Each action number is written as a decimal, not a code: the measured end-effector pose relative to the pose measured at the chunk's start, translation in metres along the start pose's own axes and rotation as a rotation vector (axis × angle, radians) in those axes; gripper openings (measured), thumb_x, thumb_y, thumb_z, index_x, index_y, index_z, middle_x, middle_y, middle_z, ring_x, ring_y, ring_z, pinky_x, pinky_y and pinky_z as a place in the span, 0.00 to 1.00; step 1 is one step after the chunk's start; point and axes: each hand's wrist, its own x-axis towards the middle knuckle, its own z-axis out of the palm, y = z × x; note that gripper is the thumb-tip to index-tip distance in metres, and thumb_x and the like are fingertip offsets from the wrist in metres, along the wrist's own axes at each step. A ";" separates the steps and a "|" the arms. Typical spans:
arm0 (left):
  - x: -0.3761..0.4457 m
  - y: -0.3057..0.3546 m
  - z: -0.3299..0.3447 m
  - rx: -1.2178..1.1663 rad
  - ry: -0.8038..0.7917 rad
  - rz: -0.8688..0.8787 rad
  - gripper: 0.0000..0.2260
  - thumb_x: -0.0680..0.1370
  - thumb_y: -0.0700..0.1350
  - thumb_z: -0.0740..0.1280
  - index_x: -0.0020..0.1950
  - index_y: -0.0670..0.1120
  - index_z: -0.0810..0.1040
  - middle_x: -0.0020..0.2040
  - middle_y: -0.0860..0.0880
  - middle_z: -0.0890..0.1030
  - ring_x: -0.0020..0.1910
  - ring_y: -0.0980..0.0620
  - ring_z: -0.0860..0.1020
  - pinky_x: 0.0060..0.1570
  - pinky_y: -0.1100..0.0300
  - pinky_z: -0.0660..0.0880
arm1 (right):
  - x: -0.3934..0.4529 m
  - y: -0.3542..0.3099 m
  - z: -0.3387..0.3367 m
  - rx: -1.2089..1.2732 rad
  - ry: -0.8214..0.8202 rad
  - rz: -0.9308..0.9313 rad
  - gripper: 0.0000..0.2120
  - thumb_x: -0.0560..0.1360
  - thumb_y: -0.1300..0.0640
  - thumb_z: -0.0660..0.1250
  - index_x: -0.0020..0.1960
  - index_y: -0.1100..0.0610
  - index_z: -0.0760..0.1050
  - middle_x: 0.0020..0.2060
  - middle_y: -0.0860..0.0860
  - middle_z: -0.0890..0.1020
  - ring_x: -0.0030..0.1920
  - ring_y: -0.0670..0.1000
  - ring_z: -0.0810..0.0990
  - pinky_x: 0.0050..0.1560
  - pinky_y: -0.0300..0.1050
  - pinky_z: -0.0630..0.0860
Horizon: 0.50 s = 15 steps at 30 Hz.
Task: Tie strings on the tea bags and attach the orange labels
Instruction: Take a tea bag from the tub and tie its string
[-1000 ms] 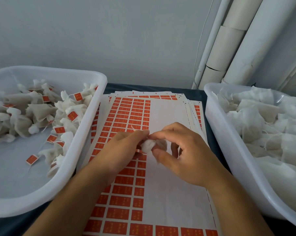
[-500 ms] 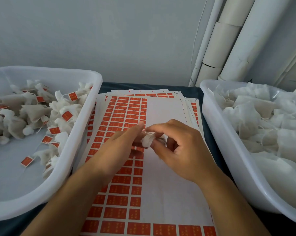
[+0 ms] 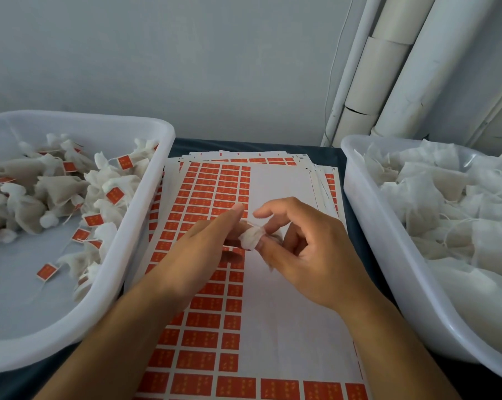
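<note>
Pinching a small white gauze tea bag [image 3: 251, 237] above the sheet of orange rectangular labels [image 3: 212, 197], the right hand [image 3: 307, 255] is gripping it; the left hand's [image 3: 198, 249] straight fingers are touching it.

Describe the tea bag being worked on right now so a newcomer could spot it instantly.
Start at the stack of orange label sheets lying between the two white tubs. Just above the sheets' middle, the left hand and right hand meet. The tea bag is the small white bunched bundle pinched in the right hand's fingers, the only bag outside a tub and carrying no orange label.
</note>
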 end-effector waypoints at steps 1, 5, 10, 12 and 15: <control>-0.001 0.000 0.000 0.010 0.001 0.004 0.21 0.66 0.78 0.55 0.45 0.71 0.82 0.48 0.62 0.85 0.56 0.49 0.83 0.66 0.42 0.74 | 0.000 0.000 0.001 -0.013 -0.002 -0.001 0.14 0.76 0.46 0.74 0.60 0.45 0.78 0.49 0.36 0.81 0.41 0.36 0.80 0.36 0.25 0.74; -0.001 -0.001 0.001 0.068 0.010 0.038 0.30 0.63 0.82 0.51 0.49 0.70 0.82 0.48 0.64 0.84 0.54 0.53 0.83 0.66 0.42 0.74 | 0.000 0.000 0.002 -0.056 -0.010 0.001 0.12 0.77 0.45 0.73 0.59 0.47 0.83 0.51 0.38 0.81 0.46 0.39 0.80 0.42 0.26 0.75; 0.003 -0.004 0.002 0.116 0.046 0.030 0.32 0.60 0.84 0.51 0.44 0.69 0.83 0.45 0.65 0.85 0.51 0.54 0.84 0.63 0.45 0.75 | 0.001 0.004 0.003 -0.154 -0.034 -0.034 0.11 0.78 0.47 0.73 0.59 0.49 0.85 0.48 0.37 0.79 0.44 0.41 0.79 0.41 0.28 0.74; 0.006 0.001 0.003 0.111 0.053 0.014 0.30 0.63 0.82 0.52 0.43 0.67 0.84 0.45 0.64 0.85 0.50 0.53 0.84 0.62 0.47 0.75 | 0.001 0.006 0.004 -0.163 -0.036 -0.040 0.11 0.79 0.48 0.72 0.59 0.49 0.84 0.49 0.37 0.79 0.44 0.42 0.79 0.43 0.30 0.74; 0.008 0.004 0.004 0.096 0.058 -0.004 0.22 0.77 0.73 0.58 0.42 0.60 0.84 0.48 0.60 0.86 0.42 0.55 0.84 0.51 0.53 0.78 | 0.001 0.005 0.005 -0.138 -0.018 -0.054 0.12 0.79 0.47 0.71 0.60 0.49 0.83 0.50 0.37 0.79 0.44 0.38 0.78 0.43 0.28 0.74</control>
